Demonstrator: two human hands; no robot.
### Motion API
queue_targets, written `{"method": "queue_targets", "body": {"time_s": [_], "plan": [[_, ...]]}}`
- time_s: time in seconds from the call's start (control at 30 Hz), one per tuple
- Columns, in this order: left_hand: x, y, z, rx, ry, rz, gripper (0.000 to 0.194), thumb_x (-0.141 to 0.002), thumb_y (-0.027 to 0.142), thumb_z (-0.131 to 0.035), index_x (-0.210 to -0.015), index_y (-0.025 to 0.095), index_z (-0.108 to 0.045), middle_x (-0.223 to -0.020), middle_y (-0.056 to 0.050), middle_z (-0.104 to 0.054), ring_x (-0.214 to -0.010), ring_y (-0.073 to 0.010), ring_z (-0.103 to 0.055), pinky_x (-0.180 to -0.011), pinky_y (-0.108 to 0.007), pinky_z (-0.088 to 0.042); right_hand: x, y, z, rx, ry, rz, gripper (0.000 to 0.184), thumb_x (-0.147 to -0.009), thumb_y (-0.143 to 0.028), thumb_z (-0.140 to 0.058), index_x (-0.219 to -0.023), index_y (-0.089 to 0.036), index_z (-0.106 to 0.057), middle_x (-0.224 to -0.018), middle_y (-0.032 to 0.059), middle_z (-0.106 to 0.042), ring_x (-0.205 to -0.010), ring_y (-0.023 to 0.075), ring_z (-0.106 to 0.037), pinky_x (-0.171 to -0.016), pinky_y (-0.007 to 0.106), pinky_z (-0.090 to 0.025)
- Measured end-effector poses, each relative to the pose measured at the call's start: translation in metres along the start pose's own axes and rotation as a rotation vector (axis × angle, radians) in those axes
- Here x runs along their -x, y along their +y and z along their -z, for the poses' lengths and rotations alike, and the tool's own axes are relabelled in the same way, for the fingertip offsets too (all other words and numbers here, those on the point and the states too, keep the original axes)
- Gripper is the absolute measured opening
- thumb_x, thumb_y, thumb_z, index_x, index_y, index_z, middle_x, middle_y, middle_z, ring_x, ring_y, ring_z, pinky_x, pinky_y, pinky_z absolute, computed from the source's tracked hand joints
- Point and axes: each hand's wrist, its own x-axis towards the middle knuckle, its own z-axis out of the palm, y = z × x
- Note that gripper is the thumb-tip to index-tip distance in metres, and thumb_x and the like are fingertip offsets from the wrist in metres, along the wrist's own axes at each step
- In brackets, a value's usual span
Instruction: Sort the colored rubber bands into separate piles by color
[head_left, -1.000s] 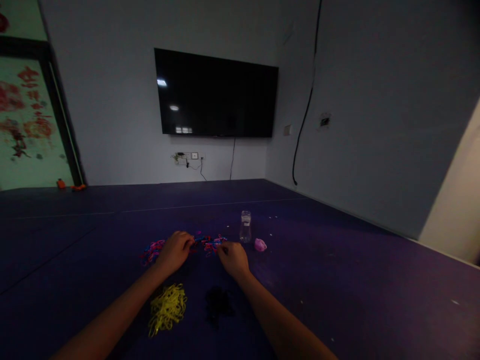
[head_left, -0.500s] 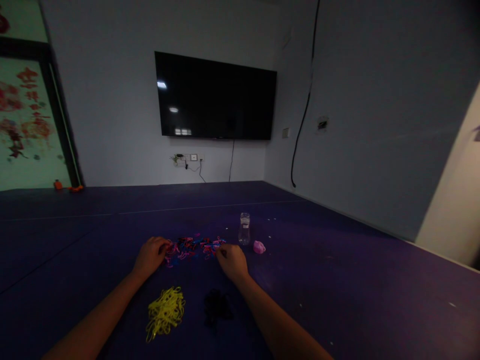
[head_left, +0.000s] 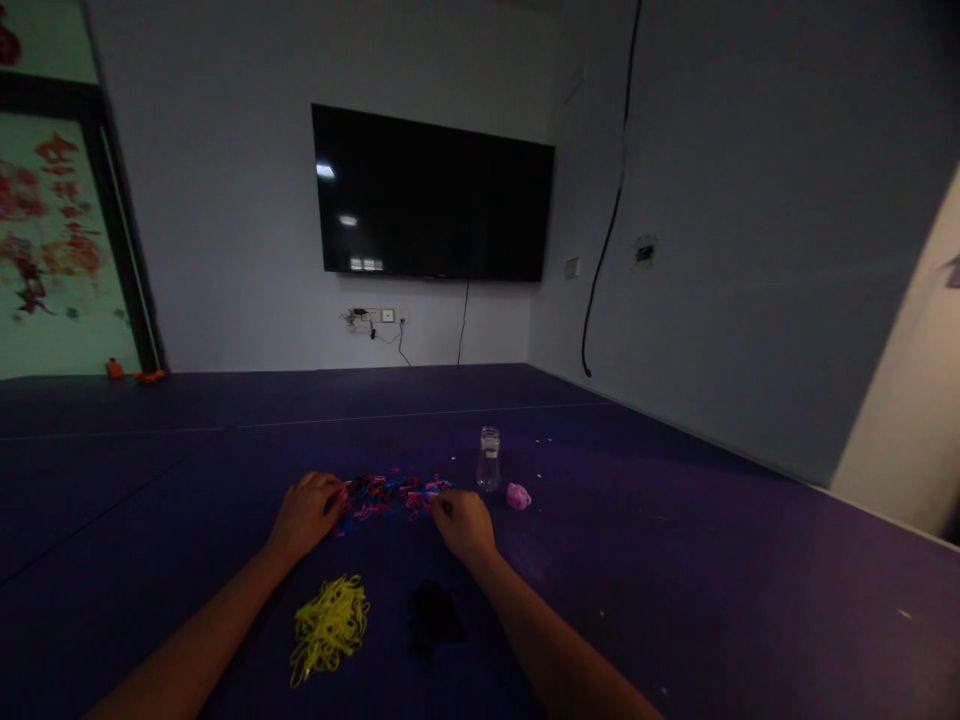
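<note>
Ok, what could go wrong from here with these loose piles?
The clear bottle stands upright just beyond the right hand; an outward sweep might tip it. 
The black pile barely shows against the dark purple surface, so strays could be missed. 
The multicoloured bands lie loosely spread between the hands, so some might scatter.

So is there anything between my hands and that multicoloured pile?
Nothing visible. The left hand is at the left end of the multicoloured pile, the right hand at its right end. The yellow loops and black clump lie nearer you.
</note>
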Motion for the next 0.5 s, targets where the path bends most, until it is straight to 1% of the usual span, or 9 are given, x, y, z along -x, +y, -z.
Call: {"method": "queue_targets", "body": {"time_s": [0.1, 0.17, 0.3, 0.5], "plan": [[-0.0007, -0.0022, -0.0048, 0.059, -0.011, -0.088, 0.030, -0.084, 0.033, -0.041, -0.100, 0.022, -0.063, -0.104, -0.005, -0.063, -0.099, -0.0210, -0.052, -0.082, -0.036, -0.042, 0.0001, -0.0004, 0.0004, 0.014, 0.002, 0.008, 0.031, -0.082, -0.030, -0.044, -0.062, -0.019, -0.065, -0.058, 0.0013, -0.062, -0.053, 0.0101, -0.054, -0.047, 0.021, -0.023], [-0.0007, -0.0034, -0.0083, 0.093, -0.026, -0.147, 0.031, -0.084, 0.034, -0.040, -0.104, 0.023, -0.061, -0.109, -0.004, -0.062, -0.103, -0.0206, -0.049, -0.087, -0.037, -0.040, 0.0003, -0.0006, 0.0007, 0.024, 0.005, 0.014, 0.031, -0.082, -0.030, -0.044, -0.061, -0.019, -0.064, -0.057, 0.0010, -0.062, -0.053, 0.0099, -0.054, -0.047, 0.021, -0.023], [0.0004, -0.0040, -0.0113, 0.139, -0.056, -0.186, 0.029, -0.084, 0.035, -0.041, -0.102, 0.026, -0.063, -0.108, -0.003, -0.062, -0.105, -0.0205, -0.048, -0.089, -0.038, -0.039, 0.0008, -0.0011, 0.0010, 0.037, -0.003, 0.015, 0.030, -0.082, -0.030, -0.044, -0.063, -0.019, -0.064, -0.058, 0.0006, -0.062, -0.053, 0.0097, -0.054, -0.046, 0.021, -0.023], [0.0006, 0.0001, -0.0057, 0.154, -0.088, -0.185, 0.028, -0.084, 0.032, -0.041, -0.095, 0.025, -0.066, -0.105, -0.004, -0.064, -0.103, -0.0216, -0.050, -0.086, -0.039, -0.041, 0.0017, -0.0030, 0.0022, 0.043, -0.012, -0.001, 0.031, -0.083, -0.030, -0.043, -0.063, -0.019, -0.064, -0.060, 0.0010, -0.063, -0.055, 0.0102, -0.056, -0.047, 0.021, -0.024]]}}
